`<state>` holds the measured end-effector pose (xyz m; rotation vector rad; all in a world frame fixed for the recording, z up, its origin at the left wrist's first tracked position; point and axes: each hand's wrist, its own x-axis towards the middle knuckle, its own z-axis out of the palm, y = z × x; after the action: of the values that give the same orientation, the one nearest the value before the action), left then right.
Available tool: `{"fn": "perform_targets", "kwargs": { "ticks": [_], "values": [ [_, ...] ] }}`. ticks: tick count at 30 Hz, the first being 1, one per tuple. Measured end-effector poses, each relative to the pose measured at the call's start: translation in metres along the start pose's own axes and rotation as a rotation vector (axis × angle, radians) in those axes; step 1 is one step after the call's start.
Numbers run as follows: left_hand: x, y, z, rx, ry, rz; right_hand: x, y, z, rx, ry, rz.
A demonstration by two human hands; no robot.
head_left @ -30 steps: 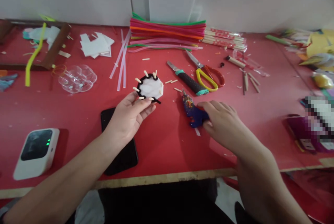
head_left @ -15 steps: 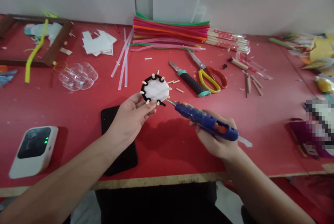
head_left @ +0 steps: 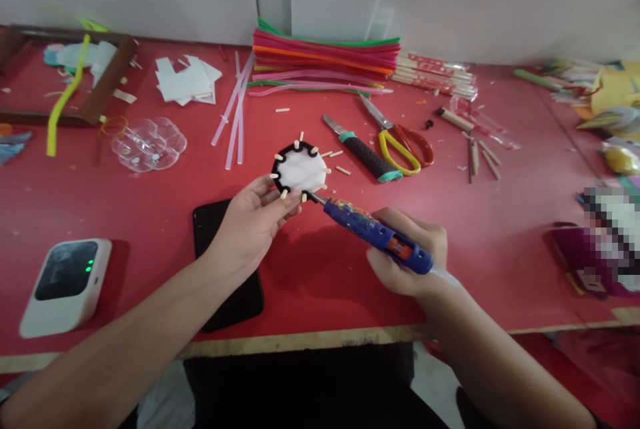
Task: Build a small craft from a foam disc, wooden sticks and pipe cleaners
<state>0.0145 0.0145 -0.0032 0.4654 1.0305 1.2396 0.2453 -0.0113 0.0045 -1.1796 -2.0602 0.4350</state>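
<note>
Between the thumb and fingers of my left hand (head_left: 265, 212) is a small round white disc (head_left: 303, 171). Short wooden pegs stand around its edge, and a black fuzzy strip winds along the pegs on its left and lower sides. My right hand (head_left: 407, 249) is wrapped round a blue hot glue gun (head_left: 370, 225) with a clear glue stick at its back end. The metal nozzle points up-left and is at the lower right edge of the disc, by the strip's end; whether it touches is too small to tell.
A black phone (head_left: 230, 302) lies under my left forearm, a white device (head_left: 67, 287) to its left. Beyond the disc are a knife (head_left: 367, 155), scissors (head_left: 400, 142), pink sticks (head_left: 237, 112), a bundle of pipe cleaners (head_left: 325, 59) and a clear flower-shaped tray (head_left: 149, 144).
My right hand has moved the glue gun slightly left and turned it, bringing the nozzle to the disc's lower edge. My left hand and the disc have stayed nearly still.
</note>
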Motion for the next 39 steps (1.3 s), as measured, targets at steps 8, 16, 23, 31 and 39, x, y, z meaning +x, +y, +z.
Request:
{"fn": "perform_targets", "kwargs": {
  "ticks": [8, 16, 23, 31, 39],
  "values": [
    [-0.0009, 0.0, -0.0004, 0.066, -0.034, 0.029, -0.0004, -0.0009, -0.0004, -0.024, -0.023, 0.008],
    [-0.0011, -0.0004, -0.0001, 0.071, -0.039, 0.058, 0.0004, -0.0019, -0.0011, -0.036, -0.008, 0.0],
    [-0.0012, -0.0017, -0.0016, 0.066, -0.058, 0.072, 0.0024, -0.0024, -0.0016, -0.056, 0.001, -0.025],
    [-0.002, -0.0024, -0.0016, 0.066, -0.06, 0.089, 0.0005, -0.0021, -0.0005, -0.06, 0.008, -0.02],
    [-0.0005, -0.002, -0.0016, 0.066, -0.048, 0.092, 0.0008, -0.0022, -0.0002, -0.082, 0.03, -0.031]
  ]
}}
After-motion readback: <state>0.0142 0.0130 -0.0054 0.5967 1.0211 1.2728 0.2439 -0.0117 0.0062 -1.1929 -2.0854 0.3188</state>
